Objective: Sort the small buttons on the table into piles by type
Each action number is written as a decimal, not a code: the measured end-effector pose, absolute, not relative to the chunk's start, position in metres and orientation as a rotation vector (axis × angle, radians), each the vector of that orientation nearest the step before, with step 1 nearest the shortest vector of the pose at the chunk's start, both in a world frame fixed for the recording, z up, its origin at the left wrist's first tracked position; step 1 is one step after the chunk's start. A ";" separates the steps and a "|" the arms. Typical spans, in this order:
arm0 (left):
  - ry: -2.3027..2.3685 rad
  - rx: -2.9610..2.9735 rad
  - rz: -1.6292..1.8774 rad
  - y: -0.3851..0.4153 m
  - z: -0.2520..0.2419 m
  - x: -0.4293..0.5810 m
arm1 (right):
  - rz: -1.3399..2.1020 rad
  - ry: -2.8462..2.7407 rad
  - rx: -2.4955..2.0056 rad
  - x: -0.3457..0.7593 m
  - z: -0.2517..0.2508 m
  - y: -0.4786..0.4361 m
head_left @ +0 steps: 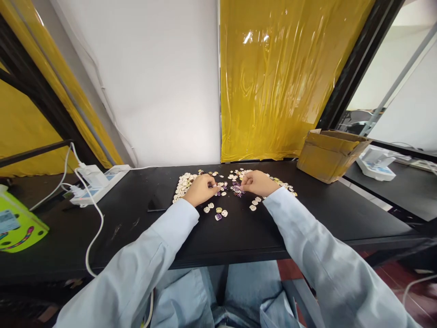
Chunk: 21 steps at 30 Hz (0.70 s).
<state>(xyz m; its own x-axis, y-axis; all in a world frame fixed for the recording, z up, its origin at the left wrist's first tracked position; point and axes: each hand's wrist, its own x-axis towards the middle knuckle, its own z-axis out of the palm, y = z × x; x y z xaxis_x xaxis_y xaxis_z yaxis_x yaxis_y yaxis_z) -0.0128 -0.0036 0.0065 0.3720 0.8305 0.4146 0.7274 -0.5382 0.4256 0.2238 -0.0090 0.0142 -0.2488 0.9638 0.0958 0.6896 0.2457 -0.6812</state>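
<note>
Small flat rounded cream pieces with dark markings (183, 187) are spread over the rear half of a matte black bench (266, 234), about midway between its ends. They form a dense heap beside the left hand (201, 189) and a thinner band running rearward of the right hand (258, 183). Between the hands lies a cluster of small purple pieces (236, 189). The left hand is curled, thumb and forefinger drawn close together at the cluster's left side; whether a piece is pinched there cannot be told. The right hand's thumb and forefinger likewise converge on the purple pieces (a grip is too small to confirm). A few loose pieces (219, 210) lie nearer the front edge; three cream ones (255, 203) lie near the right cuff. A glossy black flat slab (160, 203) rests left of the heap. Toward the rear left corner sits a white power strip with plugs (105, 181); near the rear edge, right of the pieces, stands a worn brown cardboard box (327, 159).
</note>
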 end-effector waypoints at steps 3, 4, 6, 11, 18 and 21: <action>1.408 2.440 0.896 -0.005 0.007 -0.012 | 0.998 -2.178 -1.595 0.238 0.027 -0.015; 1.403 2.434 0.899 -0.005 0.007 -0.012 | 1.053 -2.214 -1.604 0.242 0.030 -0.017; 1.373 2.429 0.914 -0.005 0.006 -0.011 | 1.101 -2.282 -1.610 0.248 0.033 -0.019; 1.264 2.469 0.964 -0.004 0.005 -0.011 | 1.037 -2.372 -1.620 0.251 0.031 -0.017; 1.208 2.488 0.956 -0.002 0.002 -0.011 | 1.102 -2.351 -1.513 0.254 0.023 -0.010; 1.203 2.482 0.959 -0.002 0.001 -0.011 | 1.084 -2.322 -1.595 0.254 0.025 -0.012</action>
<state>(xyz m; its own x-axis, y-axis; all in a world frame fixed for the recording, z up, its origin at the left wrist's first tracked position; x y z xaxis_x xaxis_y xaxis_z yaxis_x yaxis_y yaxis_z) -0.0112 -0.0017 0.0010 0.4517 0.7641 0.4607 0.6199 -0.6401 0.4538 0.2543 -0.0120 0.0249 -0.4361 0.8540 -0.2837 0.7659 0.1867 -0.6153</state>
